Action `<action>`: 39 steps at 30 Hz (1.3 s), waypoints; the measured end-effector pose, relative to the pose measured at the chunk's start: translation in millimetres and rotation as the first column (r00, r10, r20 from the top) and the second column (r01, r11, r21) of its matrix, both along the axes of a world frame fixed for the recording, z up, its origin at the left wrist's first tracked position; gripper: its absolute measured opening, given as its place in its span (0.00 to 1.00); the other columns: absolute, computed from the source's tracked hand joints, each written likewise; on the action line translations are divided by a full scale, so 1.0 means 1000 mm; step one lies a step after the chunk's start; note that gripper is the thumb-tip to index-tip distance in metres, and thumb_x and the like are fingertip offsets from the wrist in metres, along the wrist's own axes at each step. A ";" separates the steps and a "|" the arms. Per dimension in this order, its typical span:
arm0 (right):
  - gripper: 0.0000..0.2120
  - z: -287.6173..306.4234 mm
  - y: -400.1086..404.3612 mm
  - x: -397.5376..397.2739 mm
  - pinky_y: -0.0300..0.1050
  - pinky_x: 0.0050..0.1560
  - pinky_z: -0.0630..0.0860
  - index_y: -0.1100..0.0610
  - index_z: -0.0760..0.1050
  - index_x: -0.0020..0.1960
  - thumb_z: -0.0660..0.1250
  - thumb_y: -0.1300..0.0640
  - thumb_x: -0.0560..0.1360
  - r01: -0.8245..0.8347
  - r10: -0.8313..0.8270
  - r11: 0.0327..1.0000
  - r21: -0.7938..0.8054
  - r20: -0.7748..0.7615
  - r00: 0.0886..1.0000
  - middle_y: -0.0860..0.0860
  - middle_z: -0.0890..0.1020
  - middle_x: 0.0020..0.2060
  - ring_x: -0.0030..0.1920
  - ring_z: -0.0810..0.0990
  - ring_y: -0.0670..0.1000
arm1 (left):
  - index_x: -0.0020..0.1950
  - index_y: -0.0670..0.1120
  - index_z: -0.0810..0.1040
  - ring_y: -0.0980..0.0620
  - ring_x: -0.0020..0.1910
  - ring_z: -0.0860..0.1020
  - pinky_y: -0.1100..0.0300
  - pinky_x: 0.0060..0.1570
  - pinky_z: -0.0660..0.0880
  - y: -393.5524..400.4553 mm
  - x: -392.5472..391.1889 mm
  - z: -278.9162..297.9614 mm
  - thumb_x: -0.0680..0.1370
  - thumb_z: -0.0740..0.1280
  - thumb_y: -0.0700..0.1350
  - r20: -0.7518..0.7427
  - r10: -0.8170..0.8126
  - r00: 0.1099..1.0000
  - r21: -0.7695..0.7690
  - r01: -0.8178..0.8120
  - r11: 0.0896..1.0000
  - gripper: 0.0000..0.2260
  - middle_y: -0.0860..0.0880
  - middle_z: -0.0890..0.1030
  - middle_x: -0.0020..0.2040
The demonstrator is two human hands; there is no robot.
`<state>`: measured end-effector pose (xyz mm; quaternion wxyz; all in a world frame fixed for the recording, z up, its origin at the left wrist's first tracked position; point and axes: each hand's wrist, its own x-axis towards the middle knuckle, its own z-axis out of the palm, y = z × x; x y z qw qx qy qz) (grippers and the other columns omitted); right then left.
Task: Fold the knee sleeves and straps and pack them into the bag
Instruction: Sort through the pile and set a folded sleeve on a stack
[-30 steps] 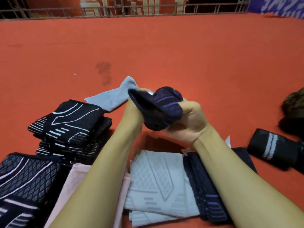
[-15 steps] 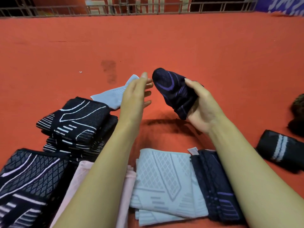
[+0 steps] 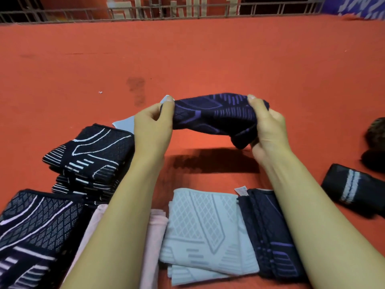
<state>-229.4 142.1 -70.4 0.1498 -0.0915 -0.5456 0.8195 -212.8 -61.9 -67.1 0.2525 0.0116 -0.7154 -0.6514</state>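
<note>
A navy knee sleeve with purple markings (image 3: pixel 214 115) is stretched in the air above the red floor. My left hand (image 3: pixel 154 126) pinches its left end and my right hand (image 3: pixel 266 126) grips its right end, which hangs bunched below the fingers. Folded sleeves lie close in front of me: a light grey one (image 3: pixel 204 232), a navy and purple one (image 3: pixel 268 232), a pink one (image 3: pixel 155 232) partly under my left forearm, and black and white stacks (image 3: pixel 89 155) at the left. No bag is in view.
A flat light grey sleeve (image 3: pixel 125 124) lies behind my left hand. A rolled black strap with white stripes (image 3: pixel 352 188) lies at the right, with a dark bundle (image 3: pixel 375 142) beyond it. Another black and white sleeve (image 3: pixel 35 226) is at lower left. A metal railing (image 3: pixel 187 11) borders the far edge.
My left hand, open and apart from the sleeve half a second ago, now pinches its left end. The sleeve has been pulled out sideways between both hands from a bunched lump.
</note>
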 end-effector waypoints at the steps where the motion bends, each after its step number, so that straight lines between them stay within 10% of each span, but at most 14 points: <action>1: 0.10 -0.001 0.004 -0.001 0.54 0.44 0.82 0.56 0.82 0.39 0.75 0.52 0.76 0.027 -0.026 0.998 -0.048 0.025 0.999 0.52 0.84 0.34 0.36 0.84 0.55 | 0.36 0.38 0.73 0.51 0.39 0.67 0.53 0.44 0.67 -0.001 0.001 0.001 0.80 0.67 0.56 0.003 0.023 1.000 0.046 -0.023 0.999 0.23 0.48 0.70 0.36; 5: 0.13 -0.007 0.014 -0.003 0.73 0.49 0.82 0.54 0.83 0.35 0.76 0.49 0.75 0.042 -0.041 0.999 -0.020 0.064 0.997 0.56 0.85 0.39 0.42 0.85 0.59 | 0.31 0.50 0.74 0.51 0.36 0.68 0.52 0.44 0.71 -0.001 0.005 0.004 0.82 0.66 0.53 0.009 0.066 0.998 0.122 -0.067 0.990 0.20 0.52 0.71 0.32; 9: 0.07 -0.010 0.015 -0.008 0.53 0.44 0.81 0.52 0.84 0.55 0.73 0.53 0.78 0.069 -0.068 0.994 0.084 -0.023 0.997 0.51 0.85 0.40 0.38 0.83 0.50 | 0.33 0.44 0.69 0.56 0.31 0.64 0.60 0.36 0.65 -0.003 0.005 0.007 0.85 0.64 0.52 0.001 0.161 0.987 0.123 -0.160 0.979 0.23 0.57 0.68 0.27; 13: 0.28 -0.018 0.022 -0.014 0.47 0.44 0.75 0.41 0.68 0.77 0.69 0.55 0.79 0.149 -0.117 0.962 0.229 -0.149 0.982 0.54 0.77 0.39 0.38 0.74 0.53 | 0.34 0.45 0.74 0.52 0.35 0.68 0.56 0.39 0.66 -0.008 0.005 0.006 0.85 0.63 0.57 -0.006 0.074 0.997 0.159 -0.072 0.985 0.24 0.53 0.71 0.31; 17: 0.19 -0.021 0.040 -0.022 0.45 0.57 0.78 0.48 0.78 0.71 0.61 0.51 0.82 0.292 -0.264 0.882 0.371 -0.127 0.956 0.45 0.82 0.50 0.49 0.80 0.47 | 0.35 0.47 0.80 0.53 0.37 0.68 0.57 0.38 0.65 -0.004 0.006 0.005 0.85 0.63 0.58 -0.038 0.046 0.998 0.030 -0.045 0.999 0.23 0.48 0.72 0.34; 23: 0.16 -0.021 0.043 -0.021 0.42 0.37 0.76 0.48 0.84 0.58 0.58 0.46 0.86 0.041 -0.070 0.960 0.276 0.096 0.993 0.47 0.74 0.29 0.31 0.76 0.47 | 0.27 0.49 0.64 0.55 0.35 0.62 0.53 0.38 0.61 -0.007 0.005 0.002 0.85 0.60 0.62 -0.013 0.178 0.984 -0.120 -0.178 0.977 0.30 0.52 0.63 0.34; 28: 0.08 -0.009 0.031 -0.015 0.37 0.34 0.75 0.51 0.80 0.60 0.68 0.51 0.82 0.040 -0.038 0.959 0.281 -0.012 0.999 0.43 0.81 0.35 0.35 0.80 0.41 | 0.29 0.45 0.71 0.56 0.34 0.64 0.60 0.37 0.63 -0.004 0.006 0.001 0.84 0.61 0.63 0.024 0.083 0.996 -0.032 -0.082 0.996 0.30 0.54 0.66 0.32; 31: 0.21 -0.010 0.030 -0.012 0.41 0.51 0.80 0.50 0.73 0.69 0.69 0.61 0.78 0.265 -0.180 0.865 0.427 -0.229 0.957 0.43 0.84 0.41 0.43 0.81 0.43 | 0.31 0.50 0.76 0.58 0.33 0.65 0.65 0.36 0.64 0.001 0.008 0.001 0.84 0.63 0.60 0.034 0.049 0.998 -0.048 -0.047 0.998 0.24 0.58 0.67 0.29; 35: 0.21 -0.009 0.035 -0.011 0.46 0.60 0.77 0.49 0.72 0.70 0.66 0.59 0.78 0.356 -0.193 0.822 0.445 -0.370 0.909 0.43 0.83 0.42 0.46 0.81 0.44 | 0.43 0.35 0.77 0.51 0.40 0.71 0.53 0.44 0.68 -0.001 0.007 0.004 0.79 0.69 0.64 0.081 -0.039 0.996 0.115 0.030 0.993 0.29 0.48 0.74 0.38; 39: 0.20 -0.011 0.031 -0.011 0.33 0.55 0.70 0.50 0.71 0.70 0.60 0.61 0.79 0.431 -0.230 0.748 0.504 -0.413 0.881 0.42 0.77 0.44 0.48 0.77 0.41 | 0.46 0.44 0.82 0.47 0.42 0.79 0.55 0.42 0.78 0.000 0.009 0.007 0.81 0.72 0.51 0.181 -0.227 0.957 0.427 0.131 0.895 0.10 0.44 0.81 0.43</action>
